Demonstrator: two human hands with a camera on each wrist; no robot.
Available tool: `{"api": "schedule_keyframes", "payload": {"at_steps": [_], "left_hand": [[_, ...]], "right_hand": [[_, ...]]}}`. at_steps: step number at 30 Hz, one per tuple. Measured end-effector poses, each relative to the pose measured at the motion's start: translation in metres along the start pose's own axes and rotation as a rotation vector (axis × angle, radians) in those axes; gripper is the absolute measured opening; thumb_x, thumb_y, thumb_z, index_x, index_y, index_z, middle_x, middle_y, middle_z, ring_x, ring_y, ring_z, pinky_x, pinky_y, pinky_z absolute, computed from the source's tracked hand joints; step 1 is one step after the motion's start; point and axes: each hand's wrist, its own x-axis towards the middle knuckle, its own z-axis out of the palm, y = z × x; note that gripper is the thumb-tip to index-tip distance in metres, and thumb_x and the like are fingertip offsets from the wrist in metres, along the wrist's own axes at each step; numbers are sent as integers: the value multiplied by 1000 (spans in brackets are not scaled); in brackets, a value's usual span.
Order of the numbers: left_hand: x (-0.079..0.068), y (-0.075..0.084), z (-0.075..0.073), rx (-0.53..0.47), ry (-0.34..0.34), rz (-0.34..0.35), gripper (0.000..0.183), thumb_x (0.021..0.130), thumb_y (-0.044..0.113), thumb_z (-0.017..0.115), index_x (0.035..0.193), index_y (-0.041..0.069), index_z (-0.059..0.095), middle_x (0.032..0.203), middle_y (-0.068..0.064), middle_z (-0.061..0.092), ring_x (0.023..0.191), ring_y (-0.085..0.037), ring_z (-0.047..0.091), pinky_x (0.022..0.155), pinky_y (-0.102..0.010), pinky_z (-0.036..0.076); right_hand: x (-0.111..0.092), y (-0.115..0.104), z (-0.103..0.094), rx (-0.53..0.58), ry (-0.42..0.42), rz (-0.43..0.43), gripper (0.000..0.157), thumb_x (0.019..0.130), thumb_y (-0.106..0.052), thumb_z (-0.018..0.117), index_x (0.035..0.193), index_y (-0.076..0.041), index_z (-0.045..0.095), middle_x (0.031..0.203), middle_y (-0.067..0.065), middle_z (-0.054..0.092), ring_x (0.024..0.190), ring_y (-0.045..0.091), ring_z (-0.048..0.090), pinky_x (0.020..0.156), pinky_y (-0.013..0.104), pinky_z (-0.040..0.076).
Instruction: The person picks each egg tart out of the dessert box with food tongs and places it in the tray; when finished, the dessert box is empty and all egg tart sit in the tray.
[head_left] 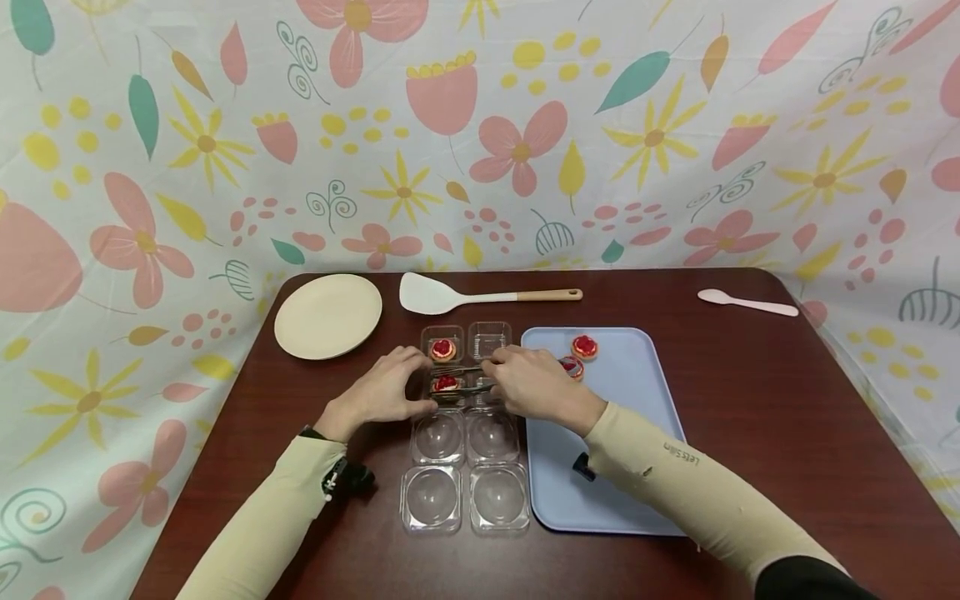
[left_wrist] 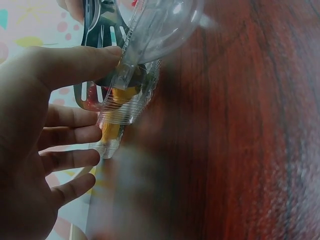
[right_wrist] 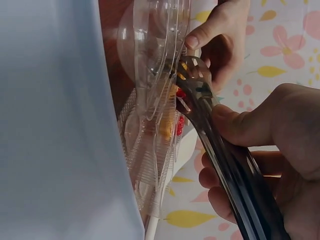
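My right hand (head_left: 528,382) grips a pair of dark metal tongs (right_wrist: 222,150), thumb on one side and fingers curled on the other. Slotted tong heads reach over a small tart with red topping (head_left: 446,383) in a clear plastic container (right_wrist: 162,135). My left hand (head_left: 382,387) is at that container's left side, fingers fairly straight and spread, thumb at its near edge by the lid. Just behind, a second red-topped tart (head_left: 442,349) sits in another container. To its right stands a container with no tart in it (head_left: 490,337). Clear domed lids (head_left: 432,497) lie folded toward me.
A blue tray (head_left: 600,467) lies right of the containers, with a red-topped tart (head_left: 585,347) near its far edge and another partly behind my right hand. Farther back are a cream plate (head_left: 328,317), a white spatula (head_left: 431,293) and a pink spoon (head_left: 746,302).
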Motion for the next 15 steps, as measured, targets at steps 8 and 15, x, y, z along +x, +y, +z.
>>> {"api": "schedule_keyframes", "payload": {"at_steps": [8,15], "left_hand": [[1,0,0,4,3,2,63,73,47,79,121,8,63,119,-3,59,112,-21,51,95,-47,43],[-1,1,0,11,0,-1,63,74,48,79,120,9,63,118,-2,59,113,-21,51,95,-46,43]], "right_hand": [[-4,2,-1,7,23,1,21,82,-27,75,96,-13,66,88,2,61,81,21,62,52,40,52],[-7,3,-3,13,37,-2,25,82,-27,75,103,-14,68,91,2,62,82,21,63,54,41,53]]}}
